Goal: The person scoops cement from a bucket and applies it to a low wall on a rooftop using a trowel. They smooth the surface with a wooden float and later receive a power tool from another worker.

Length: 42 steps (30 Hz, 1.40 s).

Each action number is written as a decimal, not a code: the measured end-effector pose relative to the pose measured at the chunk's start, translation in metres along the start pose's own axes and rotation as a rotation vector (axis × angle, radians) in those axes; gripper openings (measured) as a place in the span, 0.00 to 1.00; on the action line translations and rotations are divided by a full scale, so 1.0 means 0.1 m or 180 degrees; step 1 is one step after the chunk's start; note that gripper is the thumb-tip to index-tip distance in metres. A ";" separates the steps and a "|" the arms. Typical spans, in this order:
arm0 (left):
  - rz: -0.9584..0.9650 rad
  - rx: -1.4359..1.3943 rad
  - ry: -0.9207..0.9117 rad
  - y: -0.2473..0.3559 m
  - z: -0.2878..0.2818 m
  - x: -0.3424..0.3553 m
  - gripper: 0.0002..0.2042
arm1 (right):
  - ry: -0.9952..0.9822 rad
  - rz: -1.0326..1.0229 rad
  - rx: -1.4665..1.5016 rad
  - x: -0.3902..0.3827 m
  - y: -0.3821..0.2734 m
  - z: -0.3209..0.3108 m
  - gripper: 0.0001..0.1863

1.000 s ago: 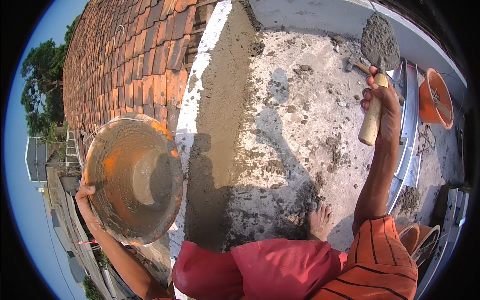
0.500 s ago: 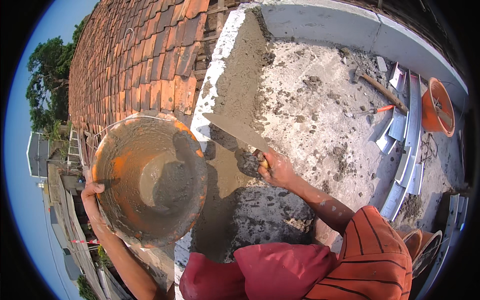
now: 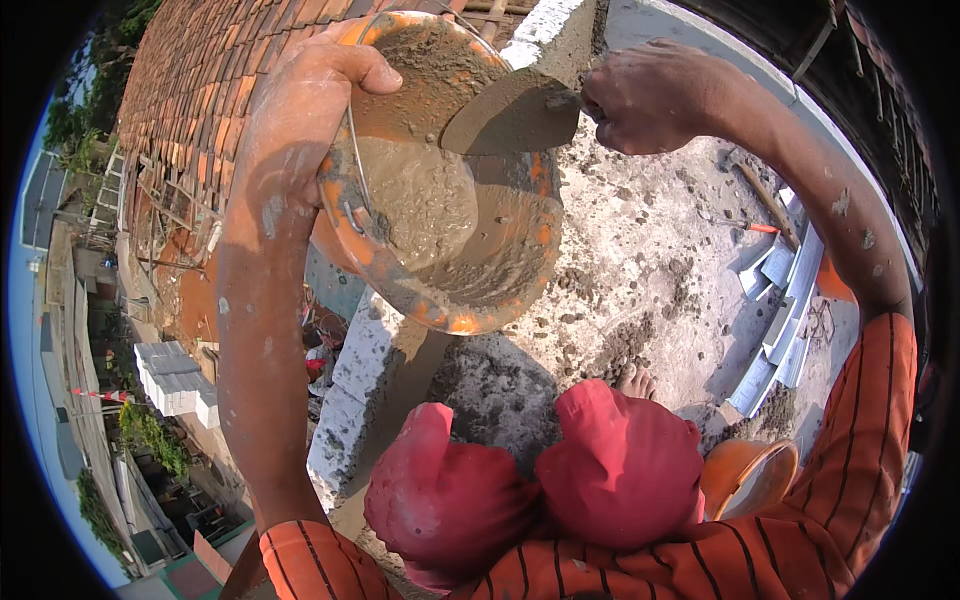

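An orange bucket [image 3: 465,325], smeared with grey, is tilted with its mouth facing me. Wet mortar [image 3: 415,205] lies inside it. My left hand [image 3: 322,92] is closed on the bucket's rim at the upper left, thumb over the edge. In a fist at the upper right, my right hand [image 3: 655,97] grips a trowel [image 3: 520,112]; its handle is hidden by the fingers. The mortar-coated blade reaches across the bucket's mouth, above the mortar.
Beneath the bucket runs a white block wall [image 3: 365,370] beside a drop. Roof tiles [image 3: 200,90] slope beyond. On the spattered floor to the right lie a hammer [image 3: 768,205] and metal channels [image 3: 785,330]. Another orange bucket [image 3: 750,478] stands near my knee.
The bucket has shifted right and away from me, its mouth turned differently. The trowel has gone from beside the wall's mortar strip to over the bucket, and both arms reach farther out.
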State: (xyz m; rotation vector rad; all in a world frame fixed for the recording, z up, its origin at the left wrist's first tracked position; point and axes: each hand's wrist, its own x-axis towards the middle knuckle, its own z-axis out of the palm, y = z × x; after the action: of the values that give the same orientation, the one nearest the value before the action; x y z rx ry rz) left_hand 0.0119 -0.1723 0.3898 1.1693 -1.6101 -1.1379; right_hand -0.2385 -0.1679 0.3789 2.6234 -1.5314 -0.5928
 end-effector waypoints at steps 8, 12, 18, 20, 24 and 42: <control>0.0027 -0.0146 -0.0379 -0.10 0.06 0.10 0.28 | -0.2024 -0.0631 0.3207 0.43 -0.34 0.56 0.15; 0.0277 -0.0124 0.0128 -0.26 -0.07 0.14 0.25 | -0.1592 -0.0901 0.4142 0.35 -0.42 0.80 0.14; -0.0139 -0.0083 0.0305 -0.07 -0.06 0.09 0.26 | -0.0858 -0.0678 0.4383 0.22 -0.39 0.80 0.12; -0.0363 -0.0324 0.0380 -0.06 -0.13 0.02 0.27 | -0.0762 -0.0606 0.4862 0.09 -0.35 0.88 0.13; -0.0731 -0.0709 0.0465 -0.02 -0.39 -0.03 0.30 | -0.0529 -0.0774 0.6501 -0.33 -0.15 1.20 0.12; -0.1175 -0.0304 0.0740 -0.15 -0.96 -0.25 0.32 | 0.4518 0.4292 0.3983 -1.13 1.27 3.19 0.19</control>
State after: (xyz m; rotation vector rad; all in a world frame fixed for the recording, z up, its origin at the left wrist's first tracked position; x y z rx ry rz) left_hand 0.1117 -0.1698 0.3970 1.5152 -1.1813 -1.2392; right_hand -0.5046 -0.0888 0.1466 0.6168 -2.3372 2.1002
